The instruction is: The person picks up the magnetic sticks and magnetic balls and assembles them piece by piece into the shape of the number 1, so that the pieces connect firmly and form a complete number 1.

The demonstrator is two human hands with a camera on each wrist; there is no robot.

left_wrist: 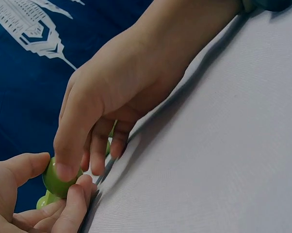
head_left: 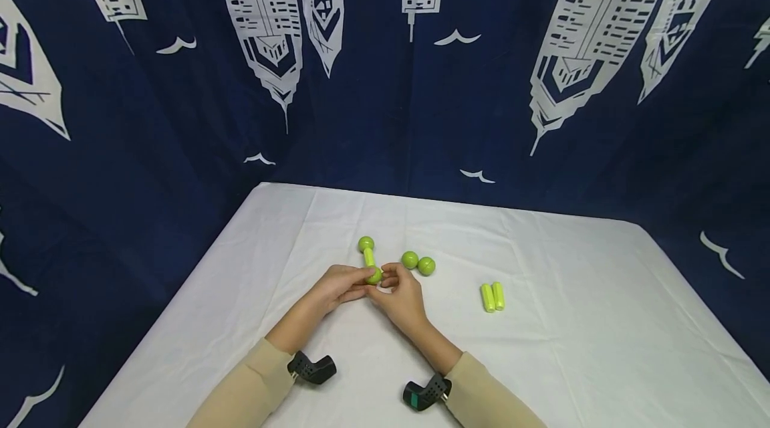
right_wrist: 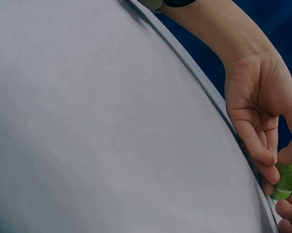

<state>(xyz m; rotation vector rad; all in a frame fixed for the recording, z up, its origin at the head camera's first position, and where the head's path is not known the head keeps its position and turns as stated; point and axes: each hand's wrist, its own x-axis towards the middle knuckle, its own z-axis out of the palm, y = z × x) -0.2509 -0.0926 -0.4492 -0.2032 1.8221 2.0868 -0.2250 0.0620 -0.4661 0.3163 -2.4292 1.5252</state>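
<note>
A green ball [head_left: 375, 275] sits on the near end of a lighter green rod [head_left: 369, 257], and a second ball [head_left: 365, 243] tops its far end. My left hand [head_left: 338, 288] grips the near ball, with the thumb pressed over its top. From the other side, my right hand [head_left: 404, 297] pinches the same ball between thumb and curled fingers. The left wrist view has the ball [left_wrist: 56, 182] between the fingers of both hands. In the right wrist view, part of the ball [right_wrist: 289, 178] shows beyond the right fingertips.
Two loose green balls, a left one [head_left: 410, 260] and a right one [head_left: 426, 266], lie just beyond the right hand. Farther right, two short yellow-green rods [head_left: 488, 297] lie side by side on the white tablecloth [head_left: 577, 321]. A dark blue printed curtain [head_left: 385, 114] hangs behind the table.
</note>
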